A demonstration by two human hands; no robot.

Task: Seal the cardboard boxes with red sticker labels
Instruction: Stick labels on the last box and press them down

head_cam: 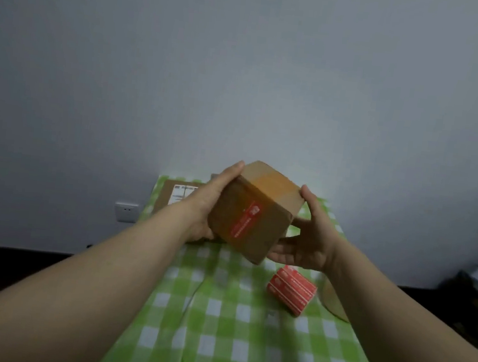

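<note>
From the head camera I see the cardboard box (pixel 253 212) lifted clear of the counter (pixel 230 328) and tipped on a corner, held between both hands. The left hand (pixel 214 204) grips its left face, palm against the board and fingers reaching up to the top edge. The right hand (pixel 305 239) clasps the opposite corner, thumb on the upper edge and fingers spread underneath. I judge the tilt is there to turn the face with the red sticker label (pixel 245 221) toward me for a check; the strip runs along that face, apparently over the seam. The board looks matte brown and slightly soft at the corners, with a glossier band, probably tape, across the top. Below the right hand lies a stack of red labels (pixel 291 289), squat and blocky, kept within easy reach on the green checked cloth. Behind the left hand a flat parcel (pixel 176 197) with a white printed slip lies against the wall
</note>
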